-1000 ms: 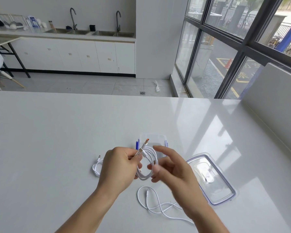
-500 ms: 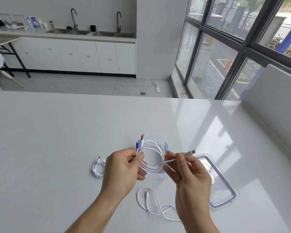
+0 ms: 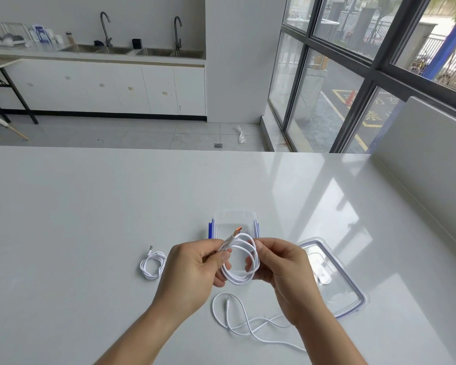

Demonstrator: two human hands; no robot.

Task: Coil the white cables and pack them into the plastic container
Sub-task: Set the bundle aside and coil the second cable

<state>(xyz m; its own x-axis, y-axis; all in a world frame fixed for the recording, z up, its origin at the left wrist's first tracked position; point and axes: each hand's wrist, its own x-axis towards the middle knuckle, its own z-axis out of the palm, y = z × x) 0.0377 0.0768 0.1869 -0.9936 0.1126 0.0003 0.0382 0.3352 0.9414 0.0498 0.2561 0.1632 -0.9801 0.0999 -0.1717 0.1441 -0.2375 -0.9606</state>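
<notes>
A white cable coil (image 3: pixel 241 275) with an orange-tipped plug hangs above the table between my hands. My left hand (image 3: pixel 192 270) pinches it near the plug. My right hand (image 3: pixel 284 270) grips the coil's right side. Behind the coil stands the clear plastic container (image 3: pixel 234 216) with blue clips, open. A second white cable (image 3: pixel 152 264) lies coiled on the table to the left. A third white cable (image 3: pixel 237 320) lies loose on the table below my hands.
The container's clear lid (image 3: pixel 337 288) with a blue rim lies flat to the right of my hands. The white table (image 3: pixel 90 206) ends at a far edge, with a raised white panel (image 3: pixel 427 154) on its right side.
My right hand held the cable's free end out to the right half a second ago. It has since come back to the coil, and the free end is now wound in.
</notes>
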